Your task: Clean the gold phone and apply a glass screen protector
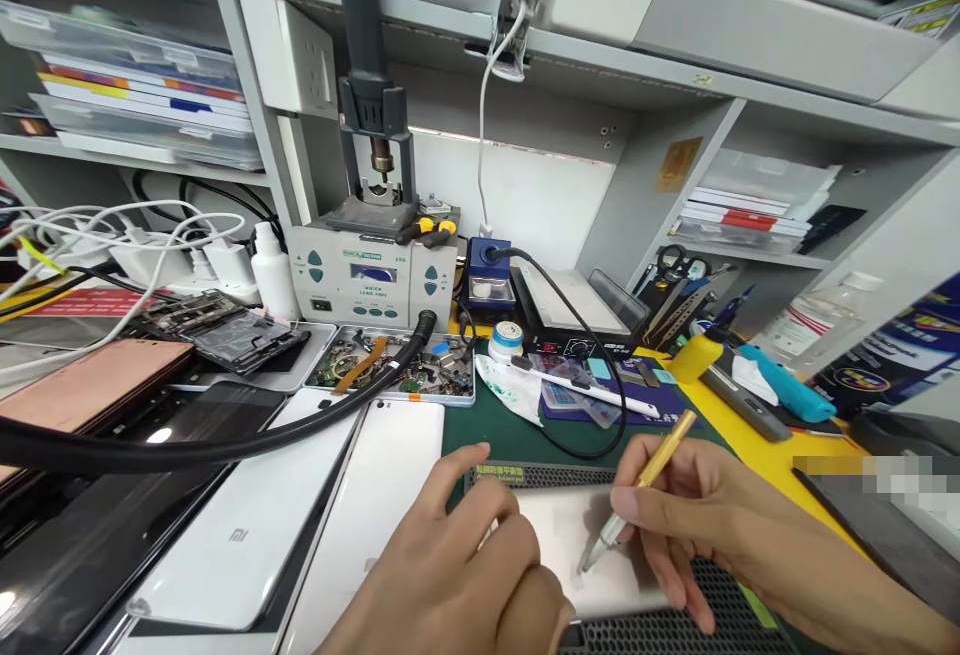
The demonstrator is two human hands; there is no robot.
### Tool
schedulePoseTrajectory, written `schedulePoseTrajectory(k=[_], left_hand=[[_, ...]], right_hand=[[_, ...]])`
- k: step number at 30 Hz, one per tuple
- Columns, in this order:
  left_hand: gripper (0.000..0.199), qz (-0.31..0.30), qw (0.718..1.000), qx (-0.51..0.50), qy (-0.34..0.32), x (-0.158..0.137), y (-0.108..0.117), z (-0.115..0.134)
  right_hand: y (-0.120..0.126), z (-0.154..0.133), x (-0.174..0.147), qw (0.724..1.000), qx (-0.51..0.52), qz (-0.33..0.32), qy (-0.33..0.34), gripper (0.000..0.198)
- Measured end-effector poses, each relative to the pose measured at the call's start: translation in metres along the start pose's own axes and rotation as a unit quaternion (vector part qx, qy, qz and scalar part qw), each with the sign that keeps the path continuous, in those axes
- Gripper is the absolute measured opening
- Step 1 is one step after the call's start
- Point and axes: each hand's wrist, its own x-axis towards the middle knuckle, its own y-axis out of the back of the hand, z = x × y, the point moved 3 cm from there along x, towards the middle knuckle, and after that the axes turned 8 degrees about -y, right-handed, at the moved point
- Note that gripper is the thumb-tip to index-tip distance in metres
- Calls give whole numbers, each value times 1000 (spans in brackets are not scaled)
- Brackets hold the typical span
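Note:
A pale, smooth-backed phone lies face down on a black textured mat. My left hand is bent over its left end, with the index finger raised and the thumb near the lower edge. Part of the phone is hidden beneath this hand. Between the thumb and fingers of my right hand is a slim pen-like tool with a gold handle and silver front. It leans, and its tip meets the phone's back beside a small faint mark. My right hand's lower fingers hang by the phone's right end.
White phone panels lie at left under a thick black hose. Behind are a tray of electronic parts, a hot-air station and a white stylus-like rod. Shelving overhangs the bench; a clear bottle stands right.

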Motion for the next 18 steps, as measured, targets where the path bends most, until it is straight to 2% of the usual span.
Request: schedulePoseTrajectory(k=[5, 10, 15, 18], left_hand=[[20, -44, 999, 0, -28, -4, -4, 2], [21, -50, 999, -10, -20, -5, -3, 1], [21, -44, 999, -2, -29, -5, -3, 1], [21, -65, 997, -6, -41, -7, -6, 0]], right_hand=[[2, 6, 6, 1000, -4, 23, -6, 35], [8, 0, -1, 995, 28, 77, 51, 34], [11, -8, -10, 997, 48, 27, 55, 30], [21, -3, -7, 996, 78, 9, 45, 28]])
